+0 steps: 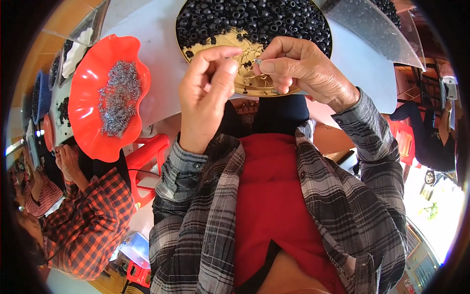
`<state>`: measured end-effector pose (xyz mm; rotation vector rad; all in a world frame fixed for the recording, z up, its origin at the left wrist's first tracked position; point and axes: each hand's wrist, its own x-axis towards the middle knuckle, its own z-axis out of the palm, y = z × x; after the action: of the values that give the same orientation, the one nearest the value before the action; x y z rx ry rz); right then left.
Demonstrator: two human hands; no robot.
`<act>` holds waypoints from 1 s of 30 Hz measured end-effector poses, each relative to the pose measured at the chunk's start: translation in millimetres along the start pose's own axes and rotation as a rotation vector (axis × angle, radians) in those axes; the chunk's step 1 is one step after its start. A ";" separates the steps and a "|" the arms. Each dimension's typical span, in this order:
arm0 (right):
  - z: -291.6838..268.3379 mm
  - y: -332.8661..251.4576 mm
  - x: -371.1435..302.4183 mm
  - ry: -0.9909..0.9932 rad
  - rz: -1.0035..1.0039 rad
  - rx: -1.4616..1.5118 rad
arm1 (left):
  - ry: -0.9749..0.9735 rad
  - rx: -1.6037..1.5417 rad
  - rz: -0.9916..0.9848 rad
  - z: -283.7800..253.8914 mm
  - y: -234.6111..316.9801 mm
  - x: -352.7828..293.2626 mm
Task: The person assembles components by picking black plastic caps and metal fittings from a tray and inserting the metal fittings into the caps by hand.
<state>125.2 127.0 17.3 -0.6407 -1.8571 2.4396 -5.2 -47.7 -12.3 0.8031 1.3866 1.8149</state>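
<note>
My right hand (298, 66) pinches a small silvery metal spring (257, 61) between thumb and index finger. Another silvery bit (275, 91) shows under its curled lower fingers. Facing it, my left hand (208, 90) has its thumb and index finger apart, with nothing visible between them; its other fingers are curled and partly hidden. Both hands are over the near part of a round gold tray (223, 41). Many small black ring-shaped parts (254, 17) are heaped across the tray's far side, and a few dark bits lie near my fingertips.
Left of the tray, a red wavy-edged bowl (88, 100) holds a pile of silvery springs (120, 98). A clear plastic sheet (377, 29) stands at the right. On the left sits a co-worker in an orange checked shirt (93, 220), beside a red stool (147, 161).
</note>
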 end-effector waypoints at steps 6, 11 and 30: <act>-8.4 3.0 2.1 -0.075 0.089 0.096 | -0.084 0.563 0.425 5.9 -1.5 8.7; -7.7 2.6 0.0 -0.032 0.082 0.122 | -0.048 0.588 0.496 4.7 -2.9 11.7; 4.9 13.5 -5.2 0.176 -0.396 -0.449 | 0.028 0.633 0.431 0.5 -6.7 11.3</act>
<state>131.6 117.1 7.5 -0.4207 -2.2138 1.6884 -10.1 -36.9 -18.0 1.4983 1.9582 1.6889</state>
